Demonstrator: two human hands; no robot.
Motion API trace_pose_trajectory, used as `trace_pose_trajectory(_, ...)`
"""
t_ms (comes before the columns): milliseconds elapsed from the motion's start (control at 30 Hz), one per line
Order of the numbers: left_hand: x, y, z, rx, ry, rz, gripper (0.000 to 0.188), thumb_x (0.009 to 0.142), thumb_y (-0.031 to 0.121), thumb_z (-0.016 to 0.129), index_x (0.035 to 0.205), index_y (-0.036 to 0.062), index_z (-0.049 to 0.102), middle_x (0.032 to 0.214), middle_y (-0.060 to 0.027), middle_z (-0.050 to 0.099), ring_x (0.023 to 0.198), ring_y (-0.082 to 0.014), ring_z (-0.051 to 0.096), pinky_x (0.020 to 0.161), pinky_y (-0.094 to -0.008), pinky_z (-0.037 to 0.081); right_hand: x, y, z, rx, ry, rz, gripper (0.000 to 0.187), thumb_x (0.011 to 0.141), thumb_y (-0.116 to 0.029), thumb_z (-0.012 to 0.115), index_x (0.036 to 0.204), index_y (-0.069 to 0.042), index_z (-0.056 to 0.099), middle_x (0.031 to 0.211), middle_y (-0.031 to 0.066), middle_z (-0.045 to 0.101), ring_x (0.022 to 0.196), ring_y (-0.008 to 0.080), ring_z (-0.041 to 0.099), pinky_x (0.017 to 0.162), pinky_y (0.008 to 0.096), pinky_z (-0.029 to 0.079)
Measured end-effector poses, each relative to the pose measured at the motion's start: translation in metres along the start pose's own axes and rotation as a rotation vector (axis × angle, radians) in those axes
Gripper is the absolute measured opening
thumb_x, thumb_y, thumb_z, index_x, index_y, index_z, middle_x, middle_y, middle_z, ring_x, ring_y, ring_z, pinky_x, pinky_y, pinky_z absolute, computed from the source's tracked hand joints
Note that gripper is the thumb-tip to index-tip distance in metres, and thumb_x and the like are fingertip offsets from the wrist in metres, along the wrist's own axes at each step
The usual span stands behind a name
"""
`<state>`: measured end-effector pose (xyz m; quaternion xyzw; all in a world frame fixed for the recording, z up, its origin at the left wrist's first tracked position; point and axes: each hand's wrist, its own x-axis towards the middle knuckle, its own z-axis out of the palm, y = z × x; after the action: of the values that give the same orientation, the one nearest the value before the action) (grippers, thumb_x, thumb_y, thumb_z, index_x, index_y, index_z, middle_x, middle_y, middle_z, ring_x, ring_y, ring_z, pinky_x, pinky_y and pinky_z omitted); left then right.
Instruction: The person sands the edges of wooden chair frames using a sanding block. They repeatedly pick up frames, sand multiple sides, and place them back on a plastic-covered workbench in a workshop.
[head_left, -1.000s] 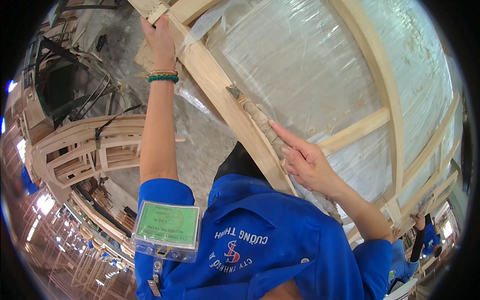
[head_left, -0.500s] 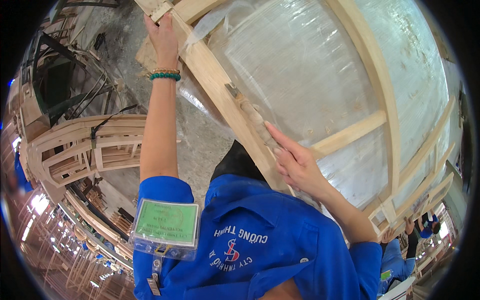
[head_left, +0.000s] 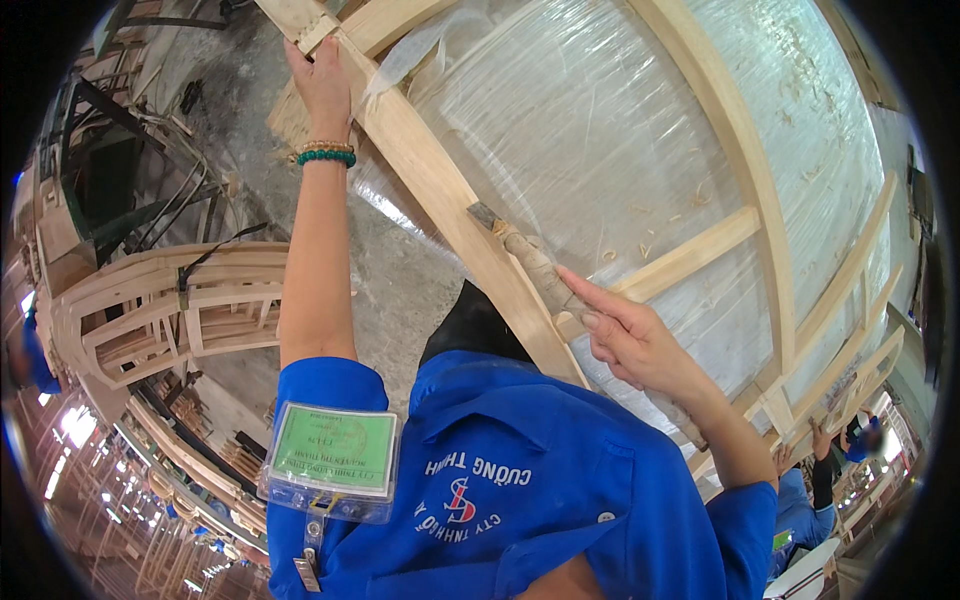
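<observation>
My left hand (head_left: pixel 324 92) is closed around the edge of a pale wooden frame (head_left: pixel 440 200), at the joint near its far left end. A beaded bracelet is on that wrist. My right hand (head_left: pixel 640 345) grips a chisel (head_left: pixel 540 270) with a long, cloth-wrapped handle, its index finger stretched along it. The short dark blade lies at the inner edge of the frame's long rail, pointing far left; whether it touches the wood I cannot tell. The handle's back end shows under my right forearm.
Clear plastic sheeting (head_left: pixel 590 130) lies beneath the frame, with curled wood shavings on it. A crosspiece (head_left: pixel 690 260) meets a curved rail (head_left: pixel 750 140). Curved wooden frames (head_left: pixel 180 310) stand at left beside dark metal racking (head_left: pixel 110 160). Another person (head_left: pixel 800 510) in blue works at lower right.
My right hand has drawn the chisel back toward me and slightly right, its blade moving nearer along the rail. My left hand keeps its hold on the joint.
</observation>
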<state>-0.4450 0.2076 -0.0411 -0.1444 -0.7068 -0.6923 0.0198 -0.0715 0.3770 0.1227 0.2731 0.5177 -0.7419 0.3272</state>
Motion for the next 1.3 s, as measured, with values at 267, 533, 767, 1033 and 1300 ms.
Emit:
trace_pose_trajectory(267, 0.004, -0.008, -0.004, 0.014, -0.014, 0.034, 0.047, 0.092, 0.004, 0.053, 0.136, -0.0001, 0.039, 0.126, -0.0081, 0.054, 0.112, -0.0162, 0.051, 0.098, -0.0287, 0.038, 0.015, -0.024, -0.006, 0.139, -0.051, 0.128, 0.048, 0.102, -0.014, 0.041, 0.149, -0.02, 0.035, 0.065, -0.0063, 0.034, 0.054, 0.0028, 0.032, 0.047, 0.0188, 0.031)
trace_pose_trajectory(533, 0.005, -0.002, -0.004, 0.069, -0.029, 0.026, 0.048, 0.093, 0.005, 0.051, 0.138, -0.0001, 0.037, 0.128, -0.009, 0.052, 0.114, -0.018, 0.05, 0.099, -0.0297, 0.037, 0.018, -0.005, 0.006, 0.177, -0.012, 0.06, 0.049, 0.101, -0.015, 0.041, 0.149, -0.02, 0.034, 0.063, -0.0071, 0.033, 0.051, 0.0024, 0.031, 0.045, 0.0194, 0.03)
trace_pose_trajectory(767, -0.001, 0.005, 0.007, 0.064, -0.037, -0.017, 0.048, 0.093, 0.004, 0.049, 0.139, -0.0019, 0.036, 0.129, -0.0098, 0.051, 0.113, -0.0179, 0.049, 0.099, -0.0299, 0.037, 0.047, -0.006, 0.009, 0.15, -0.004, -0.1, 0.051, 0.099, -0.01, 0.039, 0.15, -0.019, 0.034, 0.066, -0.0053, 0.036, 0.059, 0.0038, 0.038, 0.056, 0.0198, 0.035)
trace_pose_trajectory(1033, 0.002, 0.005, 0.002, 0.086, -0.031, -0.028, 0.049, 0.094, 0.005, 0.05, 0.139, -0.0018, 0.034, 0.127, -0.0098, 0.051, 0.111, -0.0174, 0.049, 0.098, -0.0287, 0.038, 0.039, -0.017, 0.002, 0.079, -0.007, -0.039, 0.053, 0.098, -0.007, 0.038, 0.149, -0.017, 0.035, 0.067, -0.0053, 0.037, 0.059, 0.0051, 0.038, 0.056, 0.0212, 0.037)
trace_pose_trajectory(1300, -0.001, 0.008, 0.021, 0.06, 0.0, -0.027, 0.04, 0.096, 0.008, 0.048, 0.135, -0.0008, 0.043, 0.125, -0.0119, 0.054, 0.113, -0.0233, 0.05, 0.1, -0.0349, 0.038, 0.055, -0.004, 0.005, 0.015, 0.073, -0.168, 0.05, 0.1, -0.01, 0.037, 0.149, -0.017, 0.034, 0.063, -0.0062, 0.033, 0.055, 0.0038, 0.036, 0.05, 0.0197, 0.035)
